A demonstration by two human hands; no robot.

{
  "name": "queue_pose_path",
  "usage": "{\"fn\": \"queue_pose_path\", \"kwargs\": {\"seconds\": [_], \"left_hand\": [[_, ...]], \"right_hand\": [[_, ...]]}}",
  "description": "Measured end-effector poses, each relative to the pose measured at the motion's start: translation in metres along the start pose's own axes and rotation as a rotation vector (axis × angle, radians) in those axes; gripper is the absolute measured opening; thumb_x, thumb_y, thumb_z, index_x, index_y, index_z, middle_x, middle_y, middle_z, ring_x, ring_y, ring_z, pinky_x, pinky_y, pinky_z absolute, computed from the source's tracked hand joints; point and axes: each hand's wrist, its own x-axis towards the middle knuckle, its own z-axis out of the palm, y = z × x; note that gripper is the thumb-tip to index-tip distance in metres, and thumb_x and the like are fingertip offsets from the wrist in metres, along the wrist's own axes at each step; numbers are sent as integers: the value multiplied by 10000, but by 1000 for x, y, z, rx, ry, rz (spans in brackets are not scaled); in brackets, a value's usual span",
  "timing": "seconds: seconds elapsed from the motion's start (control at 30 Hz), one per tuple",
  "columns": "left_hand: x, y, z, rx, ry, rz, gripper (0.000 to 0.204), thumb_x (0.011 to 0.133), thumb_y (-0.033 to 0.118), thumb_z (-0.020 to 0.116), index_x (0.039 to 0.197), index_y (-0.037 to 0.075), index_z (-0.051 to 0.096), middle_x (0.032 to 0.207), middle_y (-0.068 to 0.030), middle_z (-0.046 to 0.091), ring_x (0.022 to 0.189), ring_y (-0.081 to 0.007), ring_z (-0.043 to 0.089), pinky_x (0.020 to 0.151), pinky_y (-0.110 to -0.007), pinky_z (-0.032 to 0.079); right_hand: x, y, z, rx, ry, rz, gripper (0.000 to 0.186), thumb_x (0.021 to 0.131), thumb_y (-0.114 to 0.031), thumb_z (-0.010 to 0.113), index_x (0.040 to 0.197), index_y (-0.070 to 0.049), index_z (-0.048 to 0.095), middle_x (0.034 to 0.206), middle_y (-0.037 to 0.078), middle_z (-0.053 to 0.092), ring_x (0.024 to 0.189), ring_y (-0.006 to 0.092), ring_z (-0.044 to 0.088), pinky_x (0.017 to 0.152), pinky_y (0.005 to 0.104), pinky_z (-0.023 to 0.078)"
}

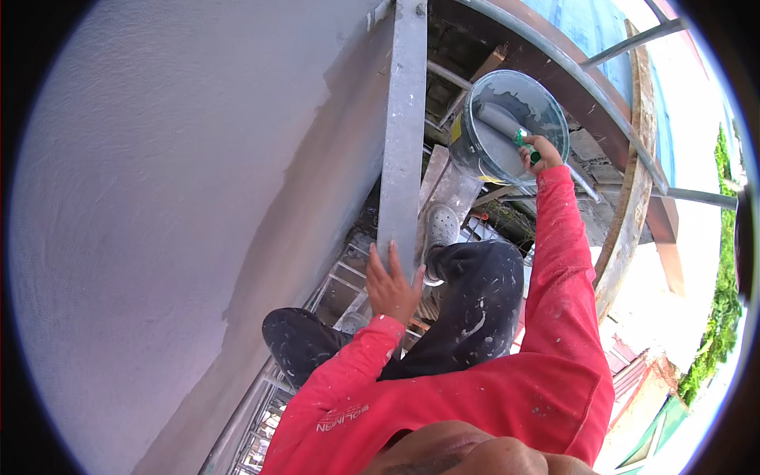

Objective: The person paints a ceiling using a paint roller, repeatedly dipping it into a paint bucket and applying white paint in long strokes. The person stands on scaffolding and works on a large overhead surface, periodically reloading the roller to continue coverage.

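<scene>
My right hand [542,155] grips the green handle of a paint roller [499,120], whose grey-coated sleeve lies inside a bucket [467,154] holding grey paint, upper right of centre. My left hand [393,289] lies with fingers spread on a long, paint-spotted grey beam [405,142] in front of me. To its left is a large wall [158,198] with smooth grey coating and a browner, uneven band along its edge. Both of my red sleeves are flecked with paint.
Scaffold tubes [631,43], a plank [435,194] under the bucket and a weathered board [625,229] surround me. My grey clog [442,224] rests on the planking, with gaps and lower clutter beneath. Blue sheeting [566,16] and greenery [716,332] are at the right.
</scene>
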Motion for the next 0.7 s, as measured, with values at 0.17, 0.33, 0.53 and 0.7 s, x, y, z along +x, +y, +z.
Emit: {"fn": "queue_pose_path", "kwargs": {"seconds": [0.17,0.33,0.53,0.7], "left_hand": [[-2,-1,2,-6,-10,1,863,833,468,729,1507,83,352,1491,-288,323,1289,-461,438,1047,-516,398],[-2,0,1,6,-18,1,875,822,459,739,1509,81,351,1493,-289,321,1288,-467,434,1051,-518,390],[-1,0,1,14,-3,16,871,822,452,741,1507,78,354,1489,-290,325,1284,-469,434,1043,-518,394],[-2,-1,1,-4,-7,9,870,817,445,748,1499,70,360,1487,-288,328,1278,-468,438,1032,-516,400]], "right_hand": [[-14,3,9,22,23,-69,172,959,-210,577,921,-65,493,674,-11,533,482,57,493,378,186,391],[-7,6,6,-19,22,-30,169,954,-206,586,965,-75,481,683,-6,530,490,54,496,385,179,406],[-5,15,11,45,4,-87,169,953,-186,583,990,-68,468,696,3,531,491,64,500,377,186,392],[-5,8,5,27,-4,-18,186,941,-167,591,1037,-68,467,697,17,535,501,85,512,392,199,397]]}}
